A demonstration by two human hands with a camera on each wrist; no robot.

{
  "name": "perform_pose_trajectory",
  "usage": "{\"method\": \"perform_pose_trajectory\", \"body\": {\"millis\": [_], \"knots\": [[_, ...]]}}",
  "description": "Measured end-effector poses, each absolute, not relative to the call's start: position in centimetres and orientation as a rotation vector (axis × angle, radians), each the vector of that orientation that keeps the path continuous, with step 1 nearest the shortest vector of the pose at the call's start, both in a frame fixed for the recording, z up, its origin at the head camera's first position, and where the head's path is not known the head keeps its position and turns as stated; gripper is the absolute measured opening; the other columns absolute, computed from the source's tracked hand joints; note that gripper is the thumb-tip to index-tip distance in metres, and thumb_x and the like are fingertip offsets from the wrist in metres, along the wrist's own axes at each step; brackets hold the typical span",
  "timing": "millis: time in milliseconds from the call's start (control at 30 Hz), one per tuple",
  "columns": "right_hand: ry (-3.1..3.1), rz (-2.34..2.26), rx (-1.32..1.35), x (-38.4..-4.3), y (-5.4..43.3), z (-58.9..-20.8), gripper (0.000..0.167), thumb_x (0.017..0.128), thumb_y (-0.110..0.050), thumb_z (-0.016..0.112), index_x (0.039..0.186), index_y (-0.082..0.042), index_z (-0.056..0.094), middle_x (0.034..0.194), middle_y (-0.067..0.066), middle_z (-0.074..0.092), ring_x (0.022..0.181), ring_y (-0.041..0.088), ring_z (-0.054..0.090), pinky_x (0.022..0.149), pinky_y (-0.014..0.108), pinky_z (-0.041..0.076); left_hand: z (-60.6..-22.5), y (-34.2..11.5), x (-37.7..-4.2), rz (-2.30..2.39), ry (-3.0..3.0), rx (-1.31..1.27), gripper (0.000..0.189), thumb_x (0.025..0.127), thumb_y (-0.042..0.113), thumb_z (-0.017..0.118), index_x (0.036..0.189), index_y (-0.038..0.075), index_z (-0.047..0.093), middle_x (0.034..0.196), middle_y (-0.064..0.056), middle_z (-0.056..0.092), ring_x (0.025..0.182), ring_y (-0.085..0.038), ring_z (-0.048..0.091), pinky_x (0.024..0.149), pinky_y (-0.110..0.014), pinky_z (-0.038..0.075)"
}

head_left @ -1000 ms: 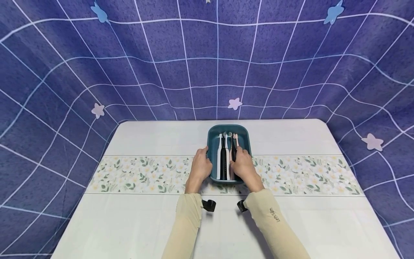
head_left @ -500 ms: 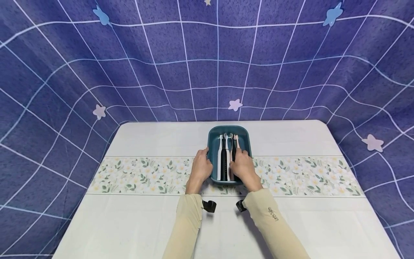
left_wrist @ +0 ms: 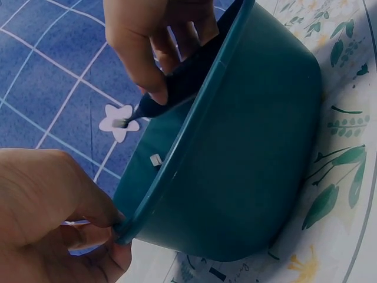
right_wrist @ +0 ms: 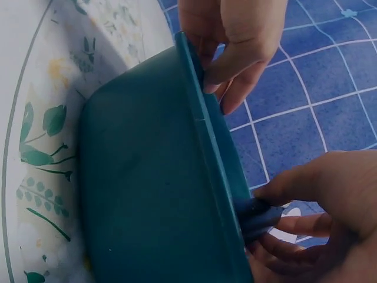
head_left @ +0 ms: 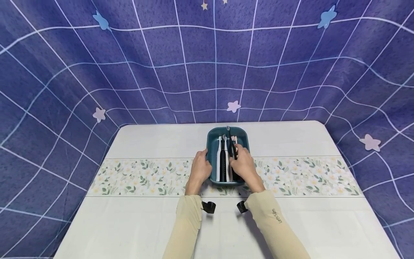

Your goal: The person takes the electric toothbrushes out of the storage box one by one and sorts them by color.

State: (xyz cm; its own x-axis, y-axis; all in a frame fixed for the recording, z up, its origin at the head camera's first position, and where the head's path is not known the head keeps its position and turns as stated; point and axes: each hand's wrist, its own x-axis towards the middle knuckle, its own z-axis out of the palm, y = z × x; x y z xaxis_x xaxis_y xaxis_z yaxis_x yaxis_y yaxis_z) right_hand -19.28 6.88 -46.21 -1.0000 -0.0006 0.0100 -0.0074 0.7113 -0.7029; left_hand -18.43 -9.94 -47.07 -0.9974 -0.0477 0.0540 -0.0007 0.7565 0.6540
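Note:
A dark teal tub (head_left: 211,145) holds several electric toothbrushes lying side by side, among them a white toothbrush (head_left: 218,167) and a black toothbrush (head_left: 222,165). My left hand (head_left: 199,168) pinches the tub's left rim between thumb and fingers, as the left wrist view confirms. Inside the tub's right half, my right hand (head_left: 244,166) pinches another black toothbrush (head_left: 231,146). Its brush head tilts up above the rest, near the far rim. In the left wrist view, the right hand's thumb and fingers (left_wrist: 156,88) hold its dark handle. Pinkish toothbrushes beside it are partly hidden by the hand.
The tub stands on a white table (head_left: 145,223) with a floral band (head_left: 136,176) across it. A purple-blue curtain (head_left: 161,75) with a line grid and stars hangs behind and at both sides. Black wrist camera mounts (head_left: 209,207) jut inward from both sleeves.
My right hand has lifted the black toothbrush's head end, which now rises above the neighbouring toothbrushes. The left hand keeps its grip on the rim. The view has shifted very slightly.

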Motion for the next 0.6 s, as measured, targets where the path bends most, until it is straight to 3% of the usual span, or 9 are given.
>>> {"method": "perform_pose_trajectory", "body": {"millis": [300,600], "knots": [[-2.815,1.286,0.008,-18.8,7.18,-45.58,0.058,0.089,-0.015,0.062,0.143,-0.008,0.042,0.112,0.015,0.058,0.094,0.029,0.059,0.077,0.043,0.05,-46.93,-9.87,-18.18,-1.104,-2.886,0.054,0.05,0.089,-0.003,0.046,0.139,-0.002,0.046,0.132,-0.02,0.052,0.123,-0.034,0.052,0.107,-0.042,0.04],[-2.664,1.428,0.025,-18.47,7.48,-45.24,0.059,0.088,-0.012,0.064,0.143,-0.01,0.042,0.114,0.015,0.057,0.093,0.029,0.058,0.076,0.04,0.05,-46.89,-9.83,-18.08,-1.103,-2.887,0.05,0.05,0.09,-0.003,0.045,0.139,-0.002,0.046,0.133,-0.02,0.052,0.124,-0.034,0.051,0.107,-0.043,0.041]]}}
